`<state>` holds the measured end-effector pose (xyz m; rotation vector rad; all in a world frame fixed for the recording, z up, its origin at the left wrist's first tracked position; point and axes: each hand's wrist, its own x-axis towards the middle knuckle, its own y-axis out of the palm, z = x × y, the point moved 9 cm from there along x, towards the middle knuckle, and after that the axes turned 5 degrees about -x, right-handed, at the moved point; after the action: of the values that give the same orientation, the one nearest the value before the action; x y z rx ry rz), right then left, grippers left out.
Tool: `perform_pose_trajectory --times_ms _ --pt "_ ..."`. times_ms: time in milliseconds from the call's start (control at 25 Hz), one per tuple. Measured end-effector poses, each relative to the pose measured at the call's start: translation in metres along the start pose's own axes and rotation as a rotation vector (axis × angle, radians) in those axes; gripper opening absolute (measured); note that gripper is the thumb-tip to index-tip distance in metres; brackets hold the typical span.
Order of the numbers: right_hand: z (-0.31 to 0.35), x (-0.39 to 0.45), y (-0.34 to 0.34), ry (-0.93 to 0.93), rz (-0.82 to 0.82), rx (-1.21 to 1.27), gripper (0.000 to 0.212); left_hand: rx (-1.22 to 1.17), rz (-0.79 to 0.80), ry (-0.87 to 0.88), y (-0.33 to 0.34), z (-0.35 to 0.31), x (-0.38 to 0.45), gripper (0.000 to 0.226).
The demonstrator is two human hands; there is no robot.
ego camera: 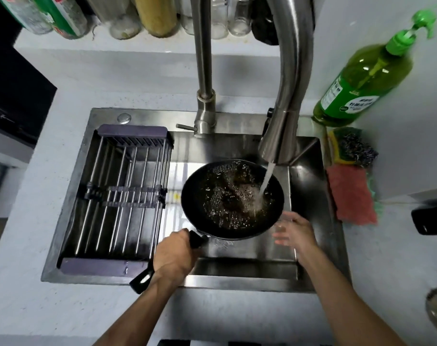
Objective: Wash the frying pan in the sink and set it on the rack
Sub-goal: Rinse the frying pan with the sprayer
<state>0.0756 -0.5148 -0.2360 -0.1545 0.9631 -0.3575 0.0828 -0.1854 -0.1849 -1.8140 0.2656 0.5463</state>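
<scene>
A black frying pan (231,199) hangs over the steel sink (250,260), part full of bubbling water. Water streams from the faucet spout (283,136) into the pan's right side. My left hand (175,253) grips the pan's black handle, whose end sticks out below my wrist. My right hand (296,231) is blurred, fingers spread and relaxed, beside the pan's lower right rim; I cannot tell whether it touches the rim. A metal drying rack (120,196) with grey ends spans the left half of the sink and holds nothing.
A green dish-soap pump bottle (364,78) leans at the back right. Scouring pads (352,148) and a red cloth (349,196) lie on the right counter. Bottles and jars line the back ledge. A dark object (429,218) sits at the far right.
</scene>
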Motion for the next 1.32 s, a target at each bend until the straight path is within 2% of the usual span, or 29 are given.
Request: perform_pose_trajectory --times_ms 120,200,360,440,480,600,640,760,840,880,960,1000,1040,1120,1160,1200,1280,1320 --pt "0.04 -0.028 -0.024 -0.122 -0.063 -0.004 0.028 -0.118 0.07 -0.003 -0.006 -0.013 -0.011 0.036" --pt "0.062 -0.051 -0.039 -0.23 -0.147 -0.089 0.025 -0.278 0.194 0.0 -0.003 -0.016 -0.02 0.041" --pt "0.089 -0.091 -0.055 -0.415 -0.213 -0.142 0.015 -0.588 0.446 0.082 0.0 -0.036 -0.037 0.021" --pt "0.103 -0.107 -0.061 -0.473 -0.263 -0.131 0.012 -0.577 0.425 0.138 -0.016 -0.042 -0.037 0.018" --pt "0.108 -0.114 -0.065 -0.491 -0.292 -0.132 0.021 -0.483 0.371 0.175 -0.028 -0.044 -0.036 0.018" --pt "0.107 -0.121 -0.072 -0.442 -0.295 -0.21 0.053 -0.046 0.086 0.3 -0.062 -0.046 -0.043 0.02" --pt "0.098 -0.115 -0.071 -0.381 -0.244 -0.251 0.053 0.051 0.002 0.317 -0.069 -0.046 -0.048 0.02" --pt "0.056 -0.09 -0.059 -0.171 -0.11 -0.341 0.029 0.169 -0.116 0.299 -0.074 -0.039 -0.066 0.018" --pt "0.028 -0.08 -0.049 -0.094 -0.083 -0.284 0.039 0.103 -0.11 0.222 -0.073 -0.026 -0.07 0.022" --pt "0.019 -0.078 -0.044 -0.082 -0.076 -0.245 0.044 0.014 -0.052 0.147 -0.071 -0.015 -0.067 0.023" --pt "0.007 -0.079 -0.034 -0.076 -0.043 -0.143 0.051 -0.204 0.173 0.02 -0.055 0.002 -0.062 0.03" --pt "0.006 -0.08 -0.034 -0.089 -0.053 -0.125 0.053 -0.269 0.238 0.011 -0.048 0.003 -0.064 0.033" --pt "0.009 -0.083 -0.039 -0.165 -0.134 -0.201 0.055 -0.282 0.227 0.028 -0.046 0.003 -0.066 0.035" --pt "0.037 -0.105 -0.035 -0.456 -0.412 -0.667 0.065 -0.27 0.127 0.063 -0.053 -0.001 -0.071 0.039" --pt "0.05 -0.12 -0.008 -0.604 -0.436 -0.908 0.072 -0.27 0.106 0.07 -0.053 -0.002 -0.077 0.04" --pt "0.052 -0.124 0.028 -0.684 -0.273 -1.042 0.074 -0.282 0.093 0.076 -0.053 -0.003 -0.081 0.04" --pt "0.036 -0.117 0.096 -0.685 0.242 -1.15 0.067 -0.267 0.069 0.089 -0.058 -0.002 -0.087 0.038" --pt "0.038 -0.109 0.111 -0.688 0.32 -1.226 0.065 -0.247 0.052 0.098 -0.063 0.0 -0.087 0.036"
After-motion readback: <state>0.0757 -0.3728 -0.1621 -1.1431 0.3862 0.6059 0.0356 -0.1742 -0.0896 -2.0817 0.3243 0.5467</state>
